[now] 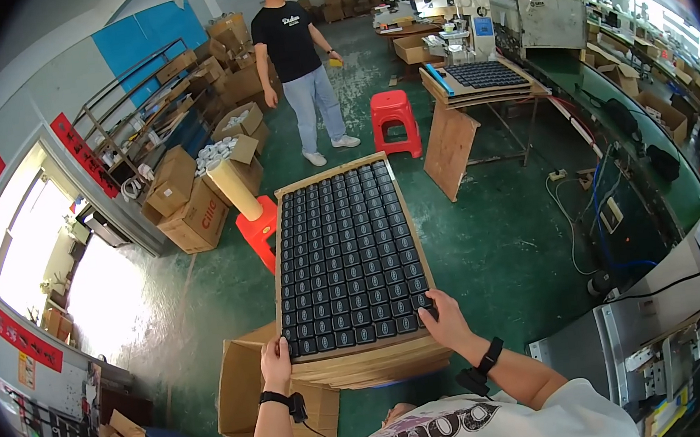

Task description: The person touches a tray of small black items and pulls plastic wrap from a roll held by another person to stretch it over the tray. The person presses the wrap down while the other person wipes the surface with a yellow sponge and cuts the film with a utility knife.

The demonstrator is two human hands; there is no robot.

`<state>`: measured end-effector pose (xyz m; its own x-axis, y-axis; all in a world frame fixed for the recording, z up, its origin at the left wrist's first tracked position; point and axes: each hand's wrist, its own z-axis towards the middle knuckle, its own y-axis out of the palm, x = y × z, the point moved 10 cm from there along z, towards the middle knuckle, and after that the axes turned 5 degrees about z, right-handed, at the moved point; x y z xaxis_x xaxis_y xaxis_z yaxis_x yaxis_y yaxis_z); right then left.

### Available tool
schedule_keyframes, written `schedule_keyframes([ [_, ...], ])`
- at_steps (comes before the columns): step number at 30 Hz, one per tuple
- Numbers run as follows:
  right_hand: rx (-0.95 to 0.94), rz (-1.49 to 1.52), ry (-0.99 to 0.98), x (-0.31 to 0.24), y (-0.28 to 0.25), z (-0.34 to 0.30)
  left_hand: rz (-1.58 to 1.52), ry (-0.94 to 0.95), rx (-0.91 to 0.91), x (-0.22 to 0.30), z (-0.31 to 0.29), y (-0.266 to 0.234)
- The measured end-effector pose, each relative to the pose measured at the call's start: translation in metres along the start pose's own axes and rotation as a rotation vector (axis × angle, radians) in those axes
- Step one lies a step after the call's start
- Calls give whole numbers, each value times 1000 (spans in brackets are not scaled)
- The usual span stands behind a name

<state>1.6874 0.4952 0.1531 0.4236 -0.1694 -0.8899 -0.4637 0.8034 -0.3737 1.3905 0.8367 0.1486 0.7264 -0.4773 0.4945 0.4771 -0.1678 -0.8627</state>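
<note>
Both hands (355, 346) under tray stack (347, 257)

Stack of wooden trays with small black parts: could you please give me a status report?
Left hand and right hand grip near corners of stacked wooden trays of black parts. Open brown cardboard box below. Red plastic stool ahead.

Left hand (275, 361) and right hand (445, 315) grip the near corners of a stack of wooden trays (365, 358) filled with small black parts (345, 253), above an open cardboard box (244, 387).
</note>
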Motion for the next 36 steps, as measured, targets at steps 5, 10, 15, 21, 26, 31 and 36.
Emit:
schedule_keyframes([
  [5, -9, -22, -34, -7, 1, 1, -37, 24, 16, -8, 3, 1],
  [10, -10, -40, -47, -7, 0, 2, -35, 54, 28, -9, 6, 2],
  [15, -36, -65, -38, -7, 1, 4, -23, 28, 3, -3, 4, 1],
  [21, -25, -60, -1, -8, -1, 4, -28, 11, 26, -7, 3, 0],
  [26, -34, -106, -27, -11, 1, 3, -25, 3, 12, -9, 4, 1],
  [31, -42, -92, -20, -9, 0, 5, -47, 7, 24, -9, 6, 2],
  [36, -14, -78, -24, -11, -1, 5, -54, -9, 26, -13, 5, 0],
])
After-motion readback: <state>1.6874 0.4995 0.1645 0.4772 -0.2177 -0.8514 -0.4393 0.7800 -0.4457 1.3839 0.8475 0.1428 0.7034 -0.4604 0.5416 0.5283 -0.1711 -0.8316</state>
